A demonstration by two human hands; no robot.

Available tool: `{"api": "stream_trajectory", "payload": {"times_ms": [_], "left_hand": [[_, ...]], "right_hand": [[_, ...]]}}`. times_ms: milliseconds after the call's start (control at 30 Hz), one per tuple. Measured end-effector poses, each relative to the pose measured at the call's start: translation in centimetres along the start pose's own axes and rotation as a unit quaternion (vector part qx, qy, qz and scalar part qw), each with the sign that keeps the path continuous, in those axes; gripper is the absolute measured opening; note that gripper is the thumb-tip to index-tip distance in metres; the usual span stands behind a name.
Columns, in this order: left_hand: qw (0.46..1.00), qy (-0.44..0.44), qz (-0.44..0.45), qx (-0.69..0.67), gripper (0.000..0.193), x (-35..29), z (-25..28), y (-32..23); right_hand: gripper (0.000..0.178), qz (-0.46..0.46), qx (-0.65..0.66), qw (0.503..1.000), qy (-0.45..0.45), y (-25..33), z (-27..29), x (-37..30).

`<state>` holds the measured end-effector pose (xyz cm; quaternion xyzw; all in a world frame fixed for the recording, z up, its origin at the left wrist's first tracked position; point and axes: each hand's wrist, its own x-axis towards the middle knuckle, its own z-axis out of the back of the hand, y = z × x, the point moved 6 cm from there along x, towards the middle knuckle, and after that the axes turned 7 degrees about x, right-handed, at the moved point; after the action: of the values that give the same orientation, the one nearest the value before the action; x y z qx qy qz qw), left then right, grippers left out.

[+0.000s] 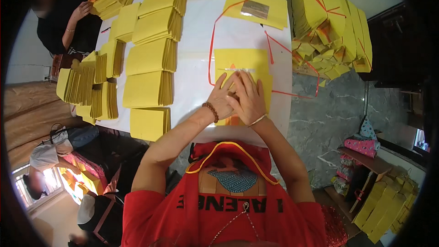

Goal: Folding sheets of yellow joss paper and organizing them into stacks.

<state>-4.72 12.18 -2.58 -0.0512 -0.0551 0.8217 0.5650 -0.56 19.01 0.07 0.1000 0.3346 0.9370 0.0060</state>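
Note:
A stack of yellow paper sheets (240, 58) lies before me near the front edge of the white table, with orange marks on its top face. Both my hands press on it. My left hand (222, 101) lies with its fingers stretched out, partly covered by my right hand (249, 99). The right one rests flat, its fingers spread toward the far side. Just past the fingertips runs a thin pale strip (235, 69) across the paper; its kind is too small to tell. Neither hand grips anything that I can see.
Bundles of folded yellow paper (148, 89) stand in rows on the left. Red string (211, 48) loops across the white table (196, 64). Farther off lies yellow paper with a dark picture (254, 10). Large yellow bundles (315, 7) stand right. A person's hands (82, 10) handle paper far left.

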Motion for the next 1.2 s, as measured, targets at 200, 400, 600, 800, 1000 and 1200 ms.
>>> {"api": "stream_trajectory", "payload": {"times_ms": [200, 400, 600, 800, 1000, 1200], "left_hand": [[0.991, -0.065, 0.010, -0.115, 0.078, -0.3, 0.6, 1.1], [0.978, -0.085, 0.044, -0.184, 0.085, -3.3, 1.3, 3.7], [0.949, -0.039, 0.182, -0.254, 0.089, -5.3, -3.8, 4.6], [0.927, 0.003, 0.214, -0.307, 0.077, -4.9, -1.9, 4.9], [0.974, -0.124, 0.182, -0.056, 0.056, -1.9, 0.5, 3.0], [0.979, -0.086, 0.182, -0.009, 0.058, -2.0, -0.4, 3.0]], "right_hand": [[0.066, -0.060, 0.029, 0.997, -0.027, -2.6, -2.2, -0.4], [0.059, -0.073, -0.118, 0.990, 0.008, -1.7, -3.2, 0.2], [0.058, -0.084, -0.176, 0.980, 0.039, -1.7, -3.4, 0.4], [0.059, -0.082, -0.181, 0.979, 0.040, -1.8, -3.4, 0.5], [0.063, -0.091, -0.225, 0.966, 0.086, -1.6, -3.4, 0.2], [0.060, -0.014, -0.189, 0.977, 0.095, -4.2, -0.6, -0.7]]}}
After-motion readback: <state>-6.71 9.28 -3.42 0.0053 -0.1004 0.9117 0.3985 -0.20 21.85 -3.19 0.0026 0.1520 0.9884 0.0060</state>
